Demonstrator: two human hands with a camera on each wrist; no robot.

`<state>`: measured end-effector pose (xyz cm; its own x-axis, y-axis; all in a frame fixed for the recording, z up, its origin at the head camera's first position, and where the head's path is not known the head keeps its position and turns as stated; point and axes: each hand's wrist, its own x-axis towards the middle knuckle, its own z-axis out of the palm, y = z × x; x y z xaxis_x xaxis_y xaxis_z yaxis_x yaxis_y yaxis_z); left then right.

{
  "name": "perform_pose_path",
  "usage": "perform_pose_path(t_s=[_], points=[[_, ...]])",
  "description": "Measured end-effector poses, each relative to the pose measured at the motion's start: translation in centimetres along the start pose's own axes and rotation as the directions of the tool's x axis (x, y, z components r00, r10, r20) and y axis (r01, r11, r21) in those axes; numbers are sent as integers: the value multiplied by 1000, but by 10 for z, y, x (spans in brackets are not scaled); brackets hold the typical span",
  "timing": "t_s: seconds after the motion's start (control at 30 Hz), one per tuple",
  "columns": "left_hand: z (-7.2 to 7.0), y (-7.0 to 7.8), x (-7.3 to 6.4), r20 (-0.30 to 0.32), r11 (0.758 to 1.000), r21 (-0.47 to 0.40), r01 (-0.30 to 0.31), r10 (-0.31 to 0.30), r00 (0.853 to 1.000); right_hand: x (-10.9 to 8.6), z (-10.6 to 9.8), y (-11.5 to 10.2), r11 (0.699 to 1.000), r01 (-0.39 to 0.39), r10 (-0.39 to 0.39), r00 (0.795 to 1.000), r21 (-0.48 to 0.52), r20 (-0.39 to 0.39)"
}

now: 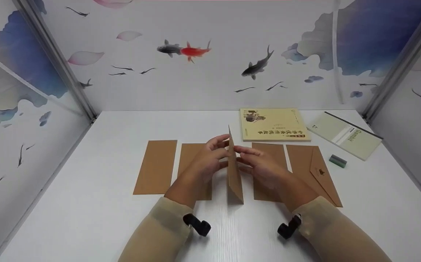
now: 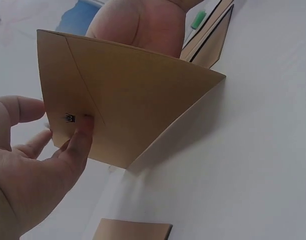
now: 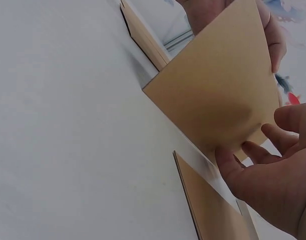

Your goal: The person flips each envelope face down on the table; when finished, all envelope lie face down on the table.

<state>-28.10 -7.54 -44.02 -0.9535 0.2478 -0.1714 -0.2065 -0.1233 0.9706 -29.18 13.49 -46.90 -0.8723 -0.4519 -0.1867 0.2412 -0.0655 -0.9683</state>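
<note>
Standing on edge between the two hands, a brown envelope [image 1: 234, 174] is raised above the middle of the white table [image 1: 86, 218], seen nearly edge-on from the head; whether its lower edge touches the tabletop I cannot tell. The left hand [image 1: 212, 156] grips it with bent fingers, one fingertip on the flap side, just beside a small dark emblem [image 2: 70, 118], the others at the edge. The right hand [image 1: 261, 163] is half open, its fingertips against the plain side; whether it also pinches the envelope I cannot tell. To the left, two flat brown pieces lie side by side: an outer piece [image 1: 156, 167] in full view and an inner piece [image 1: 188, 156] partly behind the left hand. To the right, another piece [image 1: 276, 151] lies partly under the right hand in the head view, and just beside it a flap envelope [image 1: 303, 163] shows its pointed flap and emblem. Beyond these lie a yellow book [image 1: 278, 127] and, close to its right, a slanted pale notebook [image 1: 345, 134], with a small green and grey block [image 1: 338, 161] nearer the person. A white wall [image 1: 210, 87] painted with fish rises behind the table.
</note>
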Motion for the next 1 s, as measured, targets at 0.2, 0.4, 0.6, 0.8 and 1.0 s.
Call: perform_pose_path(t_s=[0.2, 0.4, 0.6, 0.8, 1.0], points=[[-10, -2, 4, -31, 1000, -13, -9, 9, 999, 2, -1, 0, 1000, -21, 22, 998, 20, -52], [-29, -8, 8, -46, 999, 50, 1, 2, 999, 4, -3, 0, 999, -37, 40, 996, 34, -80], [-39, -13, 11, -60, 993, 101, 55, -50, 997, 5, -8, 0, 998, -42, 48, 993, 54, -107], [-42, -18, 14, -117, 978, 189, 87, -66, 991, 5, -12, -1, 998, -36, 44, 991, 59, -128], [-42, -21, 16, -149, 966, 242, 88, -53, 987, 4, -15, -3, 998, -48, 55, 988, 48, -146]])
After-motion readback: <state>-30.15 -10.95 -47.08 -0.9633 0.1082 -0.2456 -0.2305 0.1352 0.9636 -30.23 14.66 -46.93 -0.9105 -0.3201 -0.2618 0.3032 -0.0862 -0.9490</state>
